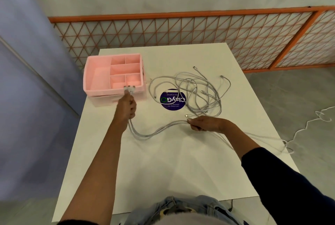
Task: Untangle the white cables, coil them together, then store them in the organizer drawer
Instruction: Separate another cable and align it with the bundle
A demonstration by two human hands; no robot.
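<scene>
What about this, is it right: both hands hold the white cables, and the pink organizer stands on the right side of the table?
No. The head view shows the pink organizer on the left side of the table, not right. The left hand and right hand do hold the white cables.

White table (181, 161), orange lattice screen (181, 32), grey floor (290, 97), blue wall (27, 61)
</scene>
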